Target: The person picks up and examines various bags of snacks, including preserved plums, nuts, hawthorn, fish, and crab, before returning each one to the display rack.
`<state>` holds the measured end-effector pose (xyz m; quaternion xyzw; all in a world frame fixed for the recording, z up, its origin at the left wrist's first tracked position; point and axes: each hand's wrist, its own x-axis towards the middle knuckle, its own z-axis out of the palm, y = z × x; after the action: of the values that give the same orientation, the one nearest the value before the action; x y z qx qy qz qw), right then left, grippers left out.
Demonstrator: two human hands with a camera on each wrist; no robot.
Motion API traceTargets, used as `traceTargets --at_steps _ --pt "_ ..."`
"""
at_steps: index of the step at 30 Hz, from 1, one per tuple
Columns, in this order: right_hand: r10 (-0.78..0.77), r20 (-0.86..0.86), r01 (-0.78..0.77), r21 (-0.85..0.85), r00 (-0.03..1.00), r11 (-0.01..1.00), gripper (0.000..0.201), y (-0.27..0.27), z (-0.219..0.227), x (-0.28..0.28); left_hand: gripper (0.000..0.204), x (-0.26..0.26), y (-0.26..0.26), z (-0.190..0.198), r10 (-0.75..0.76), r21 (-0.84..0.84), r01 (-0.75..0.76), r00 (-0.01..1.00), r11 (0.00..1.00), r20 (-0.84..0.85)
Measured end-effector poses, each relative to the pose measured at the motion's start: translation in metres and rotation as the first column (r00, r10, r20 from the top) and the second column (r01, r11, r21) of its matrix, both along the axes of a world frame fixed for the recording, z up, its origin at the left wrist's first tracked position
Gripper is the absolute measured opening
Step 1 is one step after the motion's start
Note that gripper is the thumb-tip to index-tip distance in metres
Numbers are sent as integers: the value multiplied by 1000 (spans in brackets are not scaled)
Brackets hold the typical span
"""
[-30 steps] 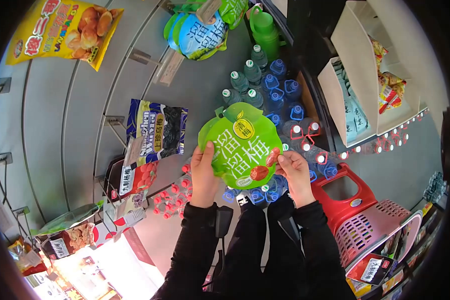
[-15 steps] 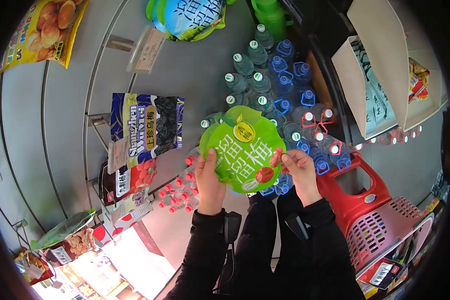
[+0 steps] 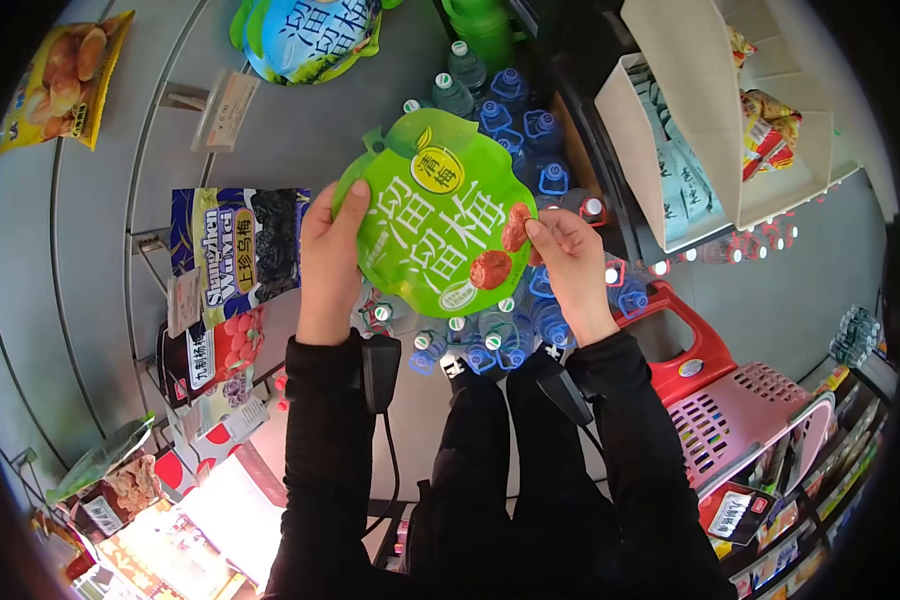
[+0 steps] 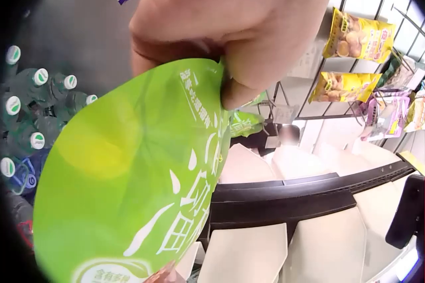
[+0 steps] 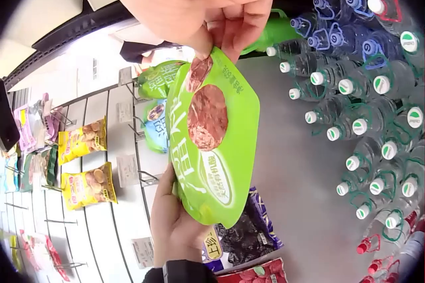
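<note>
A green, rounded snack bag (image 3: 440, 225) with white lettering and pictures of reddish plums is held up in front of the body, its face towards the head camera. My left hand (image 3: 332, 255) grips its left edge, thumb lying on the front. On the opposite edge my right hand (image 3: 573, 262) pinches the bag beside the plum picture. From the left wrist, the bag (image 4: 133, 163) hangs below the curled fingers. The right wrist view shows the bag (image 5: 219, 137) edge-on between thumb and fingers, with the left hand (image 5: 176, 223) on its far side.
Snack bags, including a purple-and-black one (image 3: 240, 245) and a blue one (image 3: 310, 35), hang from hooks on the left wall. Bottled water (image 3: 510, 120) stands on the floor ahead. At right are a red-and-pink basket (image 3: 710, 410) and white shelf bins (image 3: 690, 110).
Both hands have raised the green bag and brought it leftward in the head view, so its front shows larger. The grip on both edges stays the same.
</note>
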<state>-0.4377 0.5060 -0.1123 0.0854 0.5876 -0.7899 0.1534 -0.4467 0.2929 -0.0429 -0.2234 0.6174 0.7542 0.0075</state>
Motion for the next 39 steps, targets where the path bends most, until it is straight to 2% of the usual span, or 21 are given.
traceTargets --at_steps 5,9,11,12,14,18,22,23,24,27,28,30,32,34,36,39 --pt "-1 104 17 -157 995 988 17 12 22 -1 24 -8 7 29 -55 -19 54 997 998 -51" --pt "39 125 -24 -123 991 992 20 22 39 4 23 -3 8 46 -114 -32 113 992 993 -51" --pt "158 153 -148 -75 976 986 26 29 43 8 23 3 10 55 -125 -37 123 991 992 -45" --pt "167 161 -157 -72 973 985 26 32 48 11 23 6 11 60 -132 -23 132 990 991 -39" --pt "128 82 -124 -47 988 991 32 35 58 14 23 13 13 66 -126 -6 126 992 992 -29" --pt "143 59 -138 -77 988 987 34 41 84 14 26 30 10 70 -185 61 187 982 981 -24" --pt "217 -40 -220 -106 975 970 31 34 100 19 25 50 10 79 -265 -25 265 964 964 12" --pt "200 -55 -204 -86 978 975 32 26 106 21 25 55 10 79 -288 -76 289 957 954 26" --pt "248 -57 -253 -88 967 964 34 22 104 21 25 58 7 79 -309 -132 312 950 941 39" --pt "303 -238 -274 149 923 950 37 -5 104 8 23 65 0 80 -317 -74 317 948 946 11" --pt "304 -252 -275 145 919 950 37 -15 107 0 23 62 -5 80 -314 -85 313 949 946 1" --pt "408 -519 -166 449 751 878 37 -37 120 -23 23 59 -13 76 -328 -237 323 944 916 17" --pt "485 -577 -158 524 657 837 33 -57 129 -48 24 50 -20 70 -294 -288 283 956 915 8" --pt "596 -510 -318 531 620 786 25 -76 134 -73 24 37 -30 62 -279 -414 226 958 882 -70" --pt "653 -465 -429 502 598 751 18 -93 128 -96 23 25 -40 51 -240 -449 179 967 875 -82" --pt "695 -444 -434 555 566 709 16 -113 123 -121 22 6 -47 28 -95 -450 -12 972 893 -215"
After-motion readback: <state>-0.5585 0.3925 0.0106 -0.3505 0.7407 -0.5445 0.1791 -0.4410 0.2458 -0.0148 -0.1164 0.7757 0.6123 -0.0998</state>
